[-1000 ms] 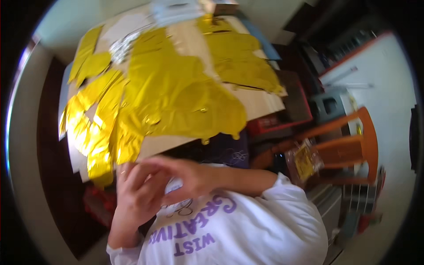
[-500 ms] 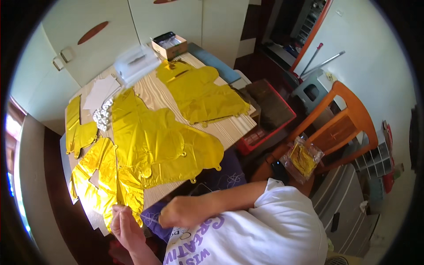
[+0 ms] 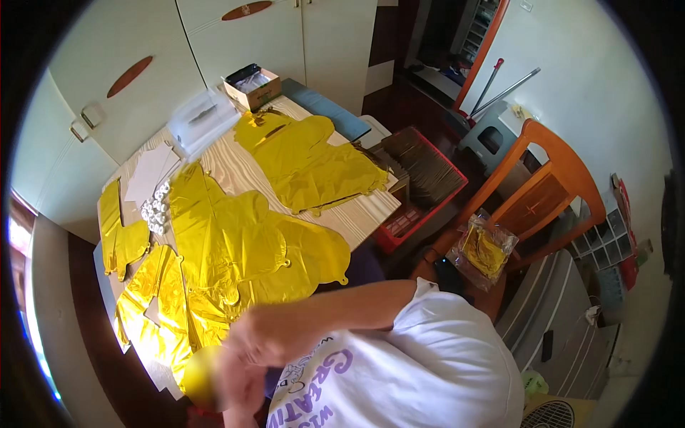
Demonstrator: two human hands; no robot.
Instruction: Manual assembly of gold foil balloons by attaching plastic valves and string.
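My left hand (image 3: 242, 378) is blurred by motion in front of my lap, its fingers closed. A blurred gold foil balloon (image 3: 203, 379) shows at its left side and appears to be gripped. Just above, my right hand (image 3: 270, 337) is curled and overlaps the left one; whatever it may hold is hidden. Large flat gold foil balloons (image 3: 221, 235) with small tabs along their edges spread over the near half of the wooden table (image 3: 349, 225). The lower foil (image 3: 168, 321) shines in bright light near the table's left corner.
More flat foil (image 3: 307, 167) lies at the table's far right. White cards (image 3: 150, 171), small white round pieces (image 3: 155, 212), a clear plastic bag (image 3: 203, 125) and a cardboard box (image 3: 253, 89) are also there. A wooden chair (image 3: 549, 189) bears a packaged gold item (image 3: 481, 250); a red crate (image 3: 428, 214) stands beside the table.
My right hand has moved down and left to meet my left hand, which has shifted right from the foil edge. A blurred gold piece now shows beside it. The view has tilted slightly.
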